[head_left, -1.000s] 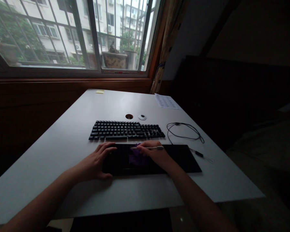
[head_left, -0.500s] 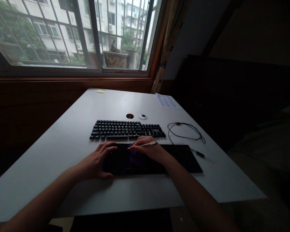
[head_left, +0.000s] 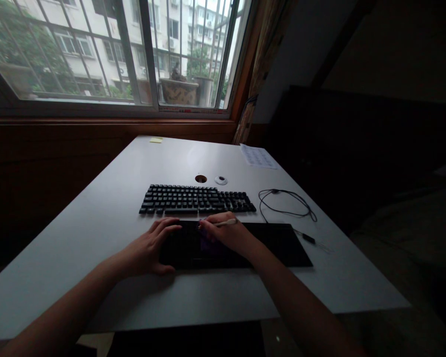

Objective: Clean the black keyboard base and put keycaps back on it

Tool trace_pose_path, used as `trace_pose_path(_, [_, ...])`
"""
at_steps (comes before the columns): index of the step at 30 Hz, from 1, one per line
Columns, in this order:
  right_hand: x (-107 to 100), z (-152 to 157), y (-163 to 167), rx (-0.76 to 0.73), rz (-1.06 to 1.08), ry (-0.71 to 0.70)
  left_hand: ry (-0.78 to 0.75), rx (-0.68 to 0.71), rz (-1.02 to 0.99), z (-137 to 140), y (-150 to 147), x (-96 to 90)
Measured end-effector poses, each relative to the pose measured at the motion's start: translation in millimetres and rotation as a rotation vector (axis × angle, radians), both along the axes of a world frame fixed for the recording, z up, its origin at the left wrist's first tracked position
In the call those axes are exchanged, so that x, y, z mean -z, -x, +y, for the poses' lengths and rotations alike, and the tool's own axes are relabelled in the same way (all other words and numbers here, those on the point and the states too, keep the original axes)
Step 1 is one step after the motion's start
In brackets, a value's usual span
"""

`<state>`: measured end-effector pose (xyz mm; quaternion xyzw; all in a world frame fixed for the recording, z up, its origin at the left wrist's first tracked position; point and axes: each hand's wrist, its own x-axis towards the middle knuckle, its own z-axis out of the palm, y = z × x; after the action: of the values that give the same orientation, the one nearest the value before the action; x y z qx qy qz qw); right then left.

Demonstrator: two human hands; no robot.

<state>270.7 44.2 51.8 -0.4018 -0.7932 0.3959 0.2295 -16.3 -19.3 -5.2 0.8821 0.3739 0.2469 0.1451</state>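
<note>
A flat black keyboard base, dark and hard to make out in detail, lies near the front of the white desk. My left hand spreads over its left end, fingertips on top and thumb at the near edge. Above the middle of the base, my right hand pinches a thin stick with a pale handle, like a small brush; its tip is hard to see. Beneath that hand shows a dark purple patch, perhaps cloth. Just beyond, black keycaps are laid out in keyboard order.
A coiled black cable and a black-handled wire tool lie to the right. Farther back are a round desk hole, its white cover, printed paper and yellow sticky notes. A barred window stands behind.
My right hand and the pale stick have shifted slightly, with the stick now at a flatter slant. My left hand stays in place; the whole view has moved a little.
</note>
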Motion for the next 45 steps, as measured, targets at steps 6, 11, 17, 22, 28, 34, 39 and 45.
trace_pose_path(6, [-3,-1,5,0.002,-0.061,-0.024,0.006,-0.009,0.016,0,0,0.1])
trace_pose_path(11, [-3,1,7,0.01,-0.085,-0.192,0.007,0.0,0.015,1,0,0.4])
trace_pose_path(17, [0,-1,9,0.013,-0.113,-0.261,-0.001,-0.003,0.007,1,0,0.2])
trace_pose_path(22, [10,-2,15,0.12,-0.066,-0.229,-0.005,0.001,0.022,1,0,1.0])
trace_pose_path(28, [14,4,16,0.18,0.038,-0.092,-0.005,0.001,0.022,1,1,2.0])
trace_pose_path(34, [14,6,26,0.18,0.08,-0.095,0.003,0.001,0.004,1,0,0.8])
trace_pose_path(39, [12,5,35,0.114,-0.036,-0.249,0.008,0.002,0.007,2,0,1.5])
trace_pose_path(45, [2,5,41,0.071,-0.133,-0.299,0.009,0.009,0.001,2,0,1.3])
